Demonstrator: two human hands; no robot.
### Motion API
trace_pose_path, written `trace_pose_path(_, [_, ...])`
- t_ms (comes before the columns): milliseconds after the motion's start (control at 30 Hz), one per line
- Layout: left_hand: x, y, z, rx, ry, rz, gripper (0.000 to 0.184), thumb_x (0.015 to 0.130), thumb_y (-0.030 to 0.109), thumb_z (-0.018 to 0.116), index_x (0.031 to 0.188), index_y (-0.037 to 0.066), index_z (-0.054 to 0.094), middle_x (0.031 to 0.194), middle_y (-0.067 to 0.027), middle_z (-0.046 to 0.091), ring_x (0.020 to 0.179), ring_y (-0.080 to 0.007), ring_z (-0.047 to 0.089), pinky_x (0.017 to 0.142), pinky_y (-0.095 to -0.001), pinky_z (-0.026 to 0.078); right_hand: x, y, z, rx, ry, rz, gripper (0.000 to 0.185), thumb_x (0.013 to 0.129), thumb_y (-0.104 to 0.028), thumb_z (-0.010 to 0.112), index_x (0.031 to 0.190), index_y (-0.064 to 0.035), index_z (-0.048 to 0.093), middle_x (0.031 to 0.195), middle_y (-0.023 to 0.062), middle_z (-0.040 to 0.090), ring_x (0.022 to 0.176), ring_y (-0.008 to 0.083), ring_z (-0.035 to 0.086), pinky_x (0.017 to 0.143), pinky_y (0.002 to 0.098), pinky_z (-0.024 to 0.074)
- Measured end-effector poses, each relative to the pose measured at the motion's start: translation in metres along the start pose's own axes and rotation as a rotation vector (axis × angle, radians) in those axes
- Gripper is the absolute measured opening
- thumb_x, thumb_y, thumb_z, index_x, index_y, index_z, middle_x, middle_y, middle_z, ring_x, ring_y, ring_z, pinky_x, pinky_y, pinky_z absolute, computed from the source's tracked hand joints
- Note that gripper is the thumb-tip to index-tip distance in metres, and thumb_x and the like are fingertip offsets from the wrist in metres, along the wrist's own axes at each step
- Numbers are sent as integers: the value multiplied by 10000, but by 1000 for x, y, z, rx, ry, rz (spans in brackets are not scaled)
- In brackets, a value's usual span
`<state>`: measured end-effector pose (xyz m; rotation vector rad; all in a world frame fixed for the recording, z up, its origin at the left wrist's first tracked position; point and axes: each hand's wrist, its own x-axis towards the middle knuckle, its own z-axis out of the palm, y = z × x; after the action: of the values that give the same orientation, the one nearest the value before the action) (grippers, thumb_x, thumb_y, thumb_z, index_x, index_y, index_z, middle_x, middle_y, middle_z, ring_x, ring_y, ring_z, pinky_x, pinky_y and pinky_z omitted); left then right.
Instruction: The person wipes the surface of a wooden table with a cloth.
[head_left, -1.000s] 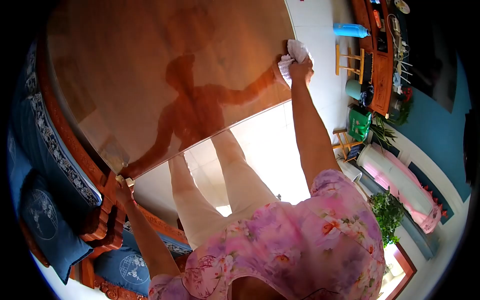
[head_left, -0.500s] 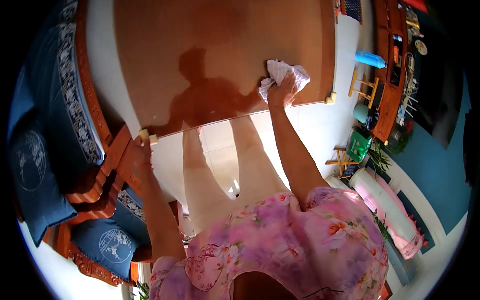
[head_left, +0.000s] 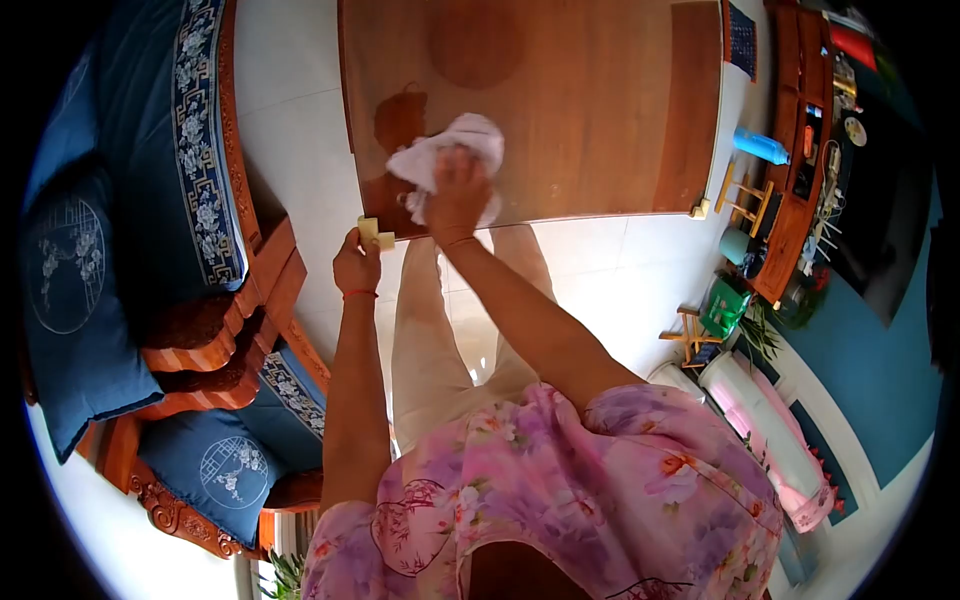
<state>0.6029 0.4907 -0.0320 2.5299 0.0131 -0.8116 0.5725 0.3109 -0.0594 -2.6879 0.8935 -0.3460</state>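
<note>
My right hand (head_left: 460, 190) presses a pale pinkish-white cloth (head_left: 470, 135) flat on the brown, glossy tabletop (head_left: 590, 120), near its front left part. The fingers are a little blurred and closed on the cloth, which bunches out around them. At the table's front left corner, my left hand (head_left: 357, 265) grips a cream-coloured corner guard (head_left: 370, 232) from below. A red band (head_left: 360, 293) circles the left wrist. The tabletop reflects a dark figure. A similar corner guard (head_left: 700, 209) sits on the front right corner.
A wooden sofa with blue cushions (head_left: 75, 265) stands at the left. To the right are a blue bottle (head_left: 762, 146), a small wooden stool (head_left: 745, 200), a long wooden cabinet (head_left: 785, 230) and a green bag (head_left: 725, 305). Pale floor tiles (head_left: 590, 250) surround the table.
My right hand has swept the cloth leftward across the tabletop, toward my left hand. My left hand stays at the corner guard. The whole view has shifted, with the table now further right.
</note>
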Motion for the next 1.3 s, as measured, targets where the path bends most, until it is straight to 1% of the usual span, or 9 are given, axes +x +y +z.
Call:
trace_pose_path(167, [3, -18, 10, 8, -39, 0, 374, 832, 241, 611, 1164, 75, 559, 911, -129, 679, 704, -266, 664, 622, -355, 512, -10, -64, 1, 82, -113, -194, 370, 756, -138, 549, 1127, -148, 547, 1262, 104, 458, 1137, 360, 419, 769, 498, 380])
trace_pose_path(200, [3, -20, 11, -44, -24, -29, 381, 810, 246, 607, 1168, 124, 564, 920, -145, 670, 804, -363, 638, 687, -417, 509, -8, -67, -2, 98, -144, -212, 335, 760, -139, 548, 1095, -152, 561, 1249, 81, 473, 1133, 337, 427, 762, 477, 389])
trace_pose_path(300, [7, -37, 22, -165, -61, -26, 345, 838, 240, 596, 1134, 67, 563, 949, -164, 672, 840, -355, 644, 708, -410, 505, -7, -35, -22, 211, -213, -326, 328, 745, -146, 556, 1073, -146, 570, 1218, 57, 500, 1104, 296, 452, 761, 475, 392])
trace_pose_path(333, [11, -58, 34, -163, -36, 4, 339, 845, 237, 592, 1132, 62, 553, 942, -157, 673, 831, -363, 639, 708, -412, 500, -11, -21, -33, 188, -208, -293, 328, 746, -149, 558, 1073, -152, 572, 1214, 57, 503, 1107, 296, 453, 779, 475, 388])
trace_pose_path(433, [5, -31, 14, -210, -99, 15, 383, 869, 226, 578, 1204, 52, 508, 887, -116, 670, 581, -167, 620, 499, -302, 488, -30, 27, -56, 65, -256, -174, 392, 742, -157, 577, 1133, -142, 564, 1251, 60, 477, 1177, 289, 421, 870, 497, 371])
trace_pose_path(633, [6, -10, 5, -209, -209, -220, 405, 902, 150, 513, 1279, 24, 434, 1058, -135, 600, 728, -180, 625, 553, -266, 509, -25, 154, -96, -72, -200, 265, 641, 672, -170, 680, 1275, -156, 465, 1318, 135, 425, 1204, 363, 403, 892, 519, 366])
trace_pose_path(700, [17, -57, 19, -284, -244, -63, 411, 900, 142, 509, 1288, 30, 437, 1076, -123, 597, 739, -171, 619, 545, -259, 504, -12, 198, -103, -125, -131, 322, 665, 664, -141, 685, 1289, -149, 457, 1330, 136, 417, 1209, 365, 398, 907, 509, 373])
trace_pose_path(900, [31, -62, 13, -329, -314, -383, 436, 880, 112, 518, 1296, 14, 432, 1103, -117, 580, 796, -150, 605, 541, -243, 503, 24, 317, -123, -246, -110, 623, 654, 721, -126, 612, 1341, -204, 418, 1418, 81, 352, 1270, 338, 337, 1002, 535, 321])
trace_pose_path(1300, [22, -18, 3, -237, -183, -465, 426, 827, 117, 541, 1241, 62, 458, 949, -85, 568, 554, -153, 546, 435, -280, 443, 70, 478, -177, -182, -114, 915, 657, 746, -137, 574, 1367, -139, 358, 1431, 108, 329, 1330, 327, 282, 1042, 467, 333])
